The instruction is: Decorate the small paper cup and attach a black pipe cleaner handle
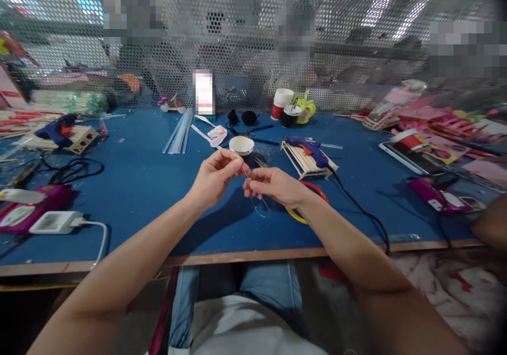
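Note:
Over the middle of the blue table, my left hand (213,176) and my right hand (275,186) nearly touch, both with fingers pinched. Between the fingertips runs a thin, pale strand (259,211), like fine thread or wire, with loose ends hanging below my right hand. Just beyond my fingers is a white-lined paper cup (241,145). Pliers with a red and a yellow handle (296,215) lie partly hidden under my right wrist. A blue glue gun (309,150) rests on a small wooden slat rack (301,168) to the right.
Clear glue sticks (178,133), a white ribbon (217,135) and stacked cups (282,104) lie farther back, before a perforated metal screen (245,43). Purple power strips (439,195) and cords sit at both sides. A tablet (410,157) is at right. Another person's arm (491,222) shows at the right edge.

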